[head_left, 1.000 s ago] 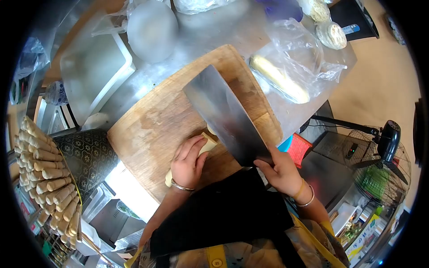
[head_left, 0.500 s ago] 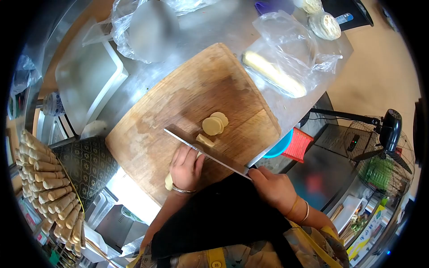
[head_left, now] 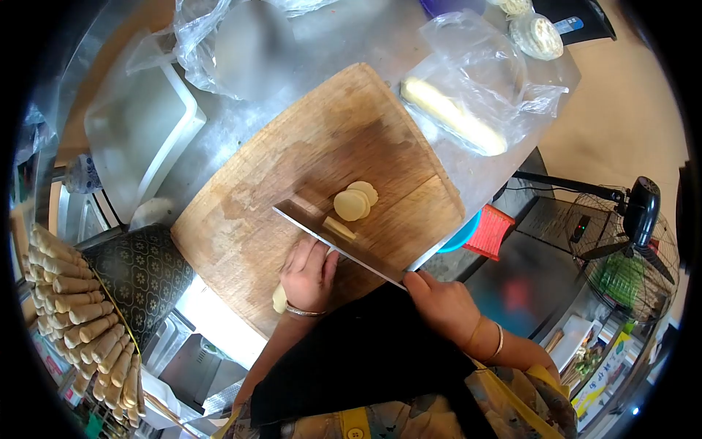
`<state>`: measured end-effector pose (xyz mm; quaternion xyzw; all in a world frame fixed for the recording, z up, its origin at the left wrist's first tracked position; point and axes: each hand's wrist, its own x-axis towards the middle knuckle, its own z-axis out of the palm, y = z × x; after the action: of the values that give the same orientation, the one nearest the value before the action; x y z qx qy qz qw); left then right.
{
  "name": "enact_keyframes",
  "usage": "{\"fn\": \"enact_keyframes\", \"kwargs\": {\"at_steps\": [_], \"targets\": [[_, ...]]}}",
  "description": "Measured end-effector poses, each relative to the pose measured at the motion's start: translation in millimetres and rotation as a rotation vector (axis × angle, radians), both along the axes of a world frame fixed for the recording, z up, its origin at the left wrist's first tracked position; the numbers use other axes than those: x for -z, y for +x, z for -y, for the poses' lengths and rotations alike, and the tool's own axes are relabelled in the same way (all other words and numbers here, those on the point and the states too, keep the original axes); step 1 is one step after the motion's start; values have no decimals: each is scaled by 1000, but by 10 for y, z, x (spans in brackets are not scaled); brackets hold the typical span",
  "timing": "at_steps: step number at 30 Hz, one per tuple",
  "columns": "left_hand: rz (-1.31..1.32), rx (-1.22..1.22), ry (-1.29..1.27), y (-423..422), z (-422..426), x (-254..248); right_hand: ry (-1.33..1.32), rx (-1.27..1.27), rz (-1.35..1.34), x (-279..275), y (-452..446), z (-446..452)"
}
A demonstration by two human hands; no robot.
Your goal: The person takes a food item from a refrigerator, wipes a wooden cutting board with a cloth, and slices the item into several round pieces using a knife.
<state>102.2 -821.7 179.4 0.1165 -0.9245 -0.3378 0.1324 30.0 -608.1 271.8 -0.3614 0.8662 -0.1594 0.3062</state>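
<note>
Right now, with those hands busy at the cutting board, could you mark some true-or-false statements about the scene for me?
1. The right hand grips a cleaver. True.
2. Pale round slices overlap on the wooden cutting board. True.
3. The left hand also grips the cleaver. False: the left hand holds a pale roll.
4. Both wrists wear bracelets. True.
5. The electric fan is left of the board. False: the electric fan is to its right.

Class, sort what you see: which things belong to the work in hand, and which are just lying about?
In use:
- cleaver, in the right hand
- pale roll, under the left hand
- round slices
- wooden board

Lying about, it seems:
- bagged roll, untouched, though perhaps related
- white tub
- black fan
</note>
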Motion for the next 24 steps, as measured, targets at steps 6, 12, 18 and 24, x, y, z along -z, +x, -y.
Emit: {"fn": "enact_keyframes", "kwargs": {"at_steps": [6,12,18,24], "targets": [[29,-21,65,-32,24,-15,84,27,78,168,-42,139],[-24,11,130,-45,12,-43,35,75,128,411,-192,175],[22,64,163,9,130,-166,-341,331,297,252,-335,111],[-5,75,102,19,87,-123,-188,257,104,11,-183,35]]}}
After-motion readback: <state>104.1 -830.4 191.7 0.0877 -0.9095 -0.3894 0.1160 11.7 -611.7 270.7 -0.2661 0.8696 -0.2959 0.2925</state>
